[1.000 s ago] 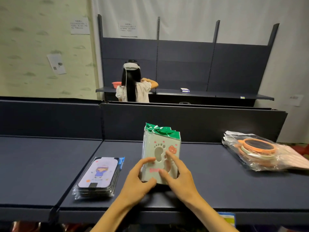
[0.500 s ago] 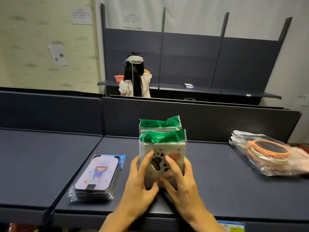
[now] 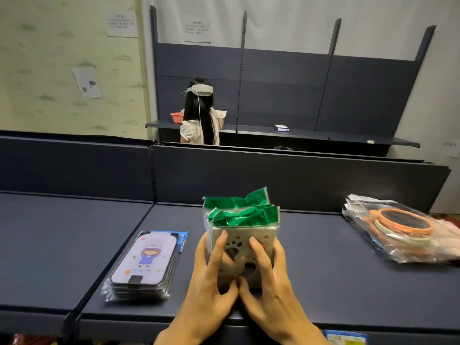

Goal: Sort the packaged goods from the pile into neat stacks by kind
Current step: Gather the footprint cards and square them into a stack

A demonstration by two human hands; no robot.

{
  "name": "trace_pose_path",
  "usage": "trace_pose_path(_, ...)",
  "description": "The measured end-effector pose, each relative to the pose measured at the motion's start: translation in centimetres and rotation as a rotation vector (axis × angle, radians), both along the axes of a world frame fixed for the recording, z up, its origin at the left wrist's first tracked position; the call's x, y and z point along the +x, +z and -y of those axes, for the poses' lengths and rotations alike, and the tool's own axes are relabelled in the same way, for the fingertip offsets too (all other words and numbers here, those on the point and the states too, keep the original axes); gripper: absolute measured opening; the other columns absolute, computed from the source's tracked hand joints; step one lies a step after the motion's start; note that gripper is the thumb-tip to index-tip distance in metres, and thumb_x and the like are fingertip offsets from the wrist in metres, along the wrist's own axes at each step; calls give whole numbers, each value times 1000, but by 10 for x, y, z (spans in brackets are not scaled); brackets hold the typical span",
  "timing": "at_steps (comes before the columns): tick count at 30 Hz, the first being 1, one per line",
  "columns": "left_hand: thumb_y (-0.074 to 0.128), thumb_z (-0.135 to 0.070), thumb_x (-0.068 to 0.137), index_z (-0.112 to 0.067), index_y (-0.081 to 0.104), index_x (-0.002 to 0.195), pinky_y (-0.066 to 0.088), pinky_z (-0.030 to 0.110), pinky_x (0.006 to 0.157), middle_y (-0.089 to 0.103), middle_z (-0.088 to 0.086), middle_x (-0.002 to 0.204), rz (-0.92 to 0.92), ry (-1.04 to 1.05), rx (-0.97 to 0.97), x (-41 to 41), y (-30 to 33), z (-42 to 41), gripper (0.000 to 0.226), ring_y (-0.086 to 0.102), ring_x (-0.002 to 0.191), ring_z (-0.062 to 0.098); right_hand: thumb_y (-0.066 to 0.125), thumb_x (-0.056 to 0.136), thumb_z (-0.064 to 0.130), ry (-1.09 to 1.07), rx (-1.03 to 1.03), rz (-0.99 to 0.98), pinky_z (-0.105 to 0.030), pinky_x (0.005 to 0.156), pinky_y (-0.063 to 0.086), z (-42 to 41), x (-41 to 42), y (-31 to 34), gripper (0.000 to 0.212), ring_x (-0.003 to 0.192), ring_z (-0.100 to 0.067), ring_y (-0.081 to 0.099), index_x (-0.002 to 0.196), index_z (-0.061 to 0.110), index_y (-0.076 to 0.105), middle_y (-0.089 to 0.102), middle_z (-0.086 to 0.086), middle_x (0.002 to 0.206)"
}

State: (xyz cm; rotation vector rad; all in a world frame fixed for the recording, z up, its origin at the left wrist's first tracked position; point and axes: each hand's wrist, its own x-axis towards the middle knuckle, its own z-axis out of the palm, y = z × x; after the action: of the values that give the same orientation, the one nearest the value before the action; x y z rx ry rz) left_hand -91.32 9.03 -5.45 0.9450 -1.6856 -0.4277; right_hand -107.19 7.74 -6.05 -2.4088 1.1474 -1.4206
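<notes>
Both hands are on the green-topped packs (image 3: 242, 235) at the middle of the dark shelf (image 3: 323, 282). The left hand (image 3: 211, 277) wraps the left side, fingers spread up the front face and thumb tucked at the bottom; the right hand (image 3: 267, 280) mirrors it on the right, thumb meeting the other at the base. So each hand is partly curled round the packs, neither flat nor closed tight. The packs stand upright, paw-print face toward the wearer, with at least 2 green crimped tops showing, 1 behind the other. Gripping from both sides at once looks meant to square the packs against each other and keep the upright bundle from toppling, since the thin plastic wraps would likely slide. To the left, near the shelf divider, lies a flat stack of phone cases (image 3: 146, 262) in clear sleeves, and well apart on the right lies a heap of bagged mirrors (image 3: 403, 227) with orange rims, less tidy than the cases. With 3 kinds laid apart, the sorting seems far along; this step looks like tidying the middle group. The source pile is not in view.
</notes>
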Motion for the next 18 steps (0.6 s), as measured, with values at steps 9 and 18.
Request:
trace_pose_path(9, 67, 8, 77, -60, 17, 138, 37, 4, 96, 27, -7, 148, -8, 24, 23, -1, 2, -1, 104, 39, 130, -5, 65, 85, 21, -28, -15, -28, -12, 103, 38, 1, 0, -1, 87, 138, -5, 30, 147, 47, 11, 14, -3, 155)
trace_pose_path(18, 62, 14, 78, -67, 14, 134, 31, -3, 94, 26, -15, 147, 7, 87, 5, -2, 3, -4, 110, 31, 128, -18, 68, 86, 17, -83, -58, -70, -6, 104, 29, 1, 1, -2, 89, 137, -3, 27, 148, 47, 11, 13, -5, 155)
